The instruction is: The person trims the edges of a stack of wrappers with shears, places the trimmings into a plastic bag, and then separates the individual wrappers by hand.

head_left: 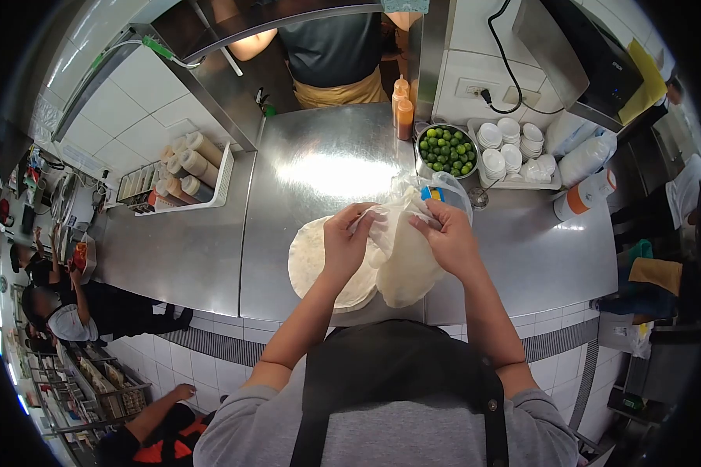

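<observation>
In the head view, a clear plastic bag (401, 204) is gathered between my two hands above the steel counter. My left hand (349, 240) pinches the bag's crumpled edge with bent fingers. On the other side, my right hand (450, 237) is closed on the bag too, thumb pressed to it. A large pale flour tortilla (409, 268) hangs at the bag, below my right hand; whether it lies fully inside is hard to see. Flat on the counter under my left hand rests a round stack of flour tortillas (308, 261). A small blue and yellow item (431, 193) shows behind my right fingers.
A steel bowl of limes (446, 131), a tray of white cups (514, 180) and a white-orange bottle (584, 194) stand right. Orange sauce bottles (403, 117) stand at the back, a basket of bottles (220, 187) left. A person (331, 54) stands opposite.
</observation>
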### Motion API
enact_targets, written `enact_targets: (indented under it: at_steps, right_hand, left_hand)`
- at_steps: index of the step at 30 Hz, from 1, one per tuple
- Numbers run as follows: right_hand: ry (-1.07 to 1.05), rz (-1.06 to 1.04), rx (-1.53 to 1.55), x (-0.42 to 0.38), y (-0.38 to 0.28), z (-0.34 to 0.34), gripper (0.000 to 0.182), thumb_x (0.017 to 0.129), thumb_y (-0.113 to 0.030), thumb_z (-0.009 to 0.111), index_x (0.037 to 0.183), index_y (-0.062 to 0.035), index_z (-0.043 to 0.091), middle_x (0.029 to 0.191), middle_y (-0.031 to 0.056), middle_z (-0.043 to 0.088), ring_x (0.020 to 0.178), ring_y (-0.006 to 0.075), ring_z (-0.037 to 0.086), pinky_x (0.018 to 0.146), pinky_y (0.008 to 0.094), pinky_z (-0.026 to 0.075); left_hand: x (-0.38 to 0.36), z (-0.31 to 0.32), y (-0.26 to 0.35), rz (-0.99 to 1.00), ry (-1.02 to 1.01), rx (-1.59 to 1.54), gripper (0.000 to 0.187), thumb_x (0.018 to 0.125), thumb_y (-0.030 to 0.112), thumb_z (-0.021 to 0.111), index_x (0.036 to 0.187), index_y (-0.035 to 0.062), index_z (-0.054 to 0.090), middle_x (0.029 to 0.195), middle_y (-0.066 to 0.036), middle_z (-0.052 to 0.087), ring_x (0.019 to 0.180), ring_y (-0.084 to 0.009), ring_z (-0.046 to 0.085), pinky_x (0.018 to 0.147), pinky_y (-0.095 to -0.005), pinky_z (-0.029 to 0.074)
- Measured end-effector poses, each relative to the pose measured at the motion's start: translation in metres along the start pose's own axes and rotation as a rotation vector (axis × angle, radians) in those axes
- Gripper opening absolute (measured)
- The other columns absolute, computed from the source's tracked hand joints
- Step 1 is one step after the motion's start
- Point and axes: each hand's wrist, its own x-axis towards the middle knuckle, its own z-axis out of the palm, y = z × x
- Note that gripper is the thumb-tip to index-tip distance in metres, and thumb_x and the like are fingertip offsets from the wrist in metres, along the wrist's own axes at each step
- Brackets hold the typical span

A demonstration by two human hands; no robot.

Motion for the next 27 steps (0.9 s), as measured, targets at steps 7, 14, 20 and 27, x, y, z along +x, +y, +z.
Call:
enact_targets:
  at_steps: [7, 14, 20, 27]
  right_hand:
    - [-0.141, -0.096, -0.327, -0.008, -0.038, 0.001, 0.018, 0.090, -0.012, 0.068, 0.097, 0.0041, 0.065, 0.077, 0.0116, 0.065, 0.071, 0.0072, 0.051, 0.064, 0.0293, 0.045]
    - [-0.025, 0.012, -0.134, -0.004, -0.016, -0.013, 0.015, 0.091, -0.009, 0.066, 0.098, 0.0040, 0.065, 0.082, 0.0064, 0.068, 0.075, 0.0067, 0.056, 0.067, 0.0267, 0.047]
    - [-0.015, -0.046, 0.181, -0.009, -0.024, -0.007, 0.021, 0.092, -0.008, 0.067, 0.109, 0.0021, 0.066, 0.090, 0.0053, 0.070, 0.082, 0.0070, 0.059, 0.072, 0.0259, 0.049]
    - [-0.133, -0.020, -0.006, -0.007, -0.030, -0.017, 0.026, 0.090, -0.007, 0.066, 0.113, 0.0038, 0.065, 0.096, 0.0118, 0.071, 0.083, 0.0107, 0.063, 0.072, 0.0276, 0.050]
  left_hand:
    - [0.001, 0.009, 0.017, 0.223, -0.026, 0.350, 0.027, 0.079, 0.009, 0.081, 0.105, 0.0036, 0.072, 0.080, -0.004, 0.068, 0.074, -0.0120, 0.066, 0.071, -0.0253, 0.053]
    - [0.018, -0.030, 0.005, -0.036, 0.057, 0.296, 0.017, 0.084, 0.012, 0.079, 0.078, 0.0011, 0.068, 0.065, 0.005, 0.054, 0.056, -0.0007, 0.044, 0.046, -0.0219, 0.033]
    - [0.019, -0.026, 0.002, -0.084, 0.062, -0.101, 0.021, 0.091, 0.020, 0.072, 0.086, 0.0007, 0.064, 0.069, 0.001, 0.060, 0.058, -0.0049, 0.054, 0.056, -0.0228, 0.045]
    - [0.034, -0.025, -0.005, -0.245, -0.213, 0.175, 0.038, 0.088, 0.031, 0.075, 0.097, -0.0047, 0.067, 0.074, -0.006, 0.070, 0.060, -0.0087, 0.062, 0.055, -0.0240, 0.048]
